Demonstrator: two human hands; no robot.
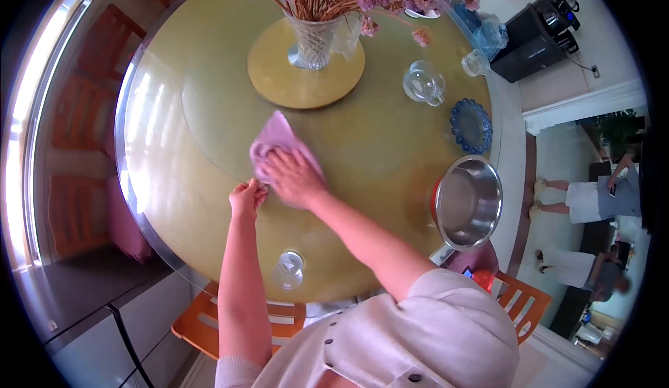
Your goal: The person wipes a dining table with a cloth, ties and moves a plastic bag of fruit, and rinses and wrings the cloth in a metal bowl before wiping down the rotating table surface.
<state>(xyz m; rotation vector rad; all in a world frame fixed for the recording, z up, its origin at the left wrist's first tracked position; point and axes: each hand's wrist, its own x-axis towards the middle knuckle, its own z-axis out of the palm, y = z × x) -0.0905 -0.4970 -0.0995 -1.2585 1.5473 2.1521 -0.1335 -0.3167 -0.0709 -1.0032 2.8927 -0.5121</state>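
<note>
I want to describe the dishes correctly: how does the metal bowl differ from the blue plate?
The metal bowl is silvery, while the blue plate is bluish and see-through. The bowl is deep; the plate is shallow. The bowl's rim is smooth, but the plate's is scalloped. Both are round and near the table's edge.

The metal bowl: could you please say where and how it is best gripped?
Probably hold the metal bowl by opposite rim sides, left hand and right hand coming from the person's side: it is wide, open-topped and shows no handle.
</note>
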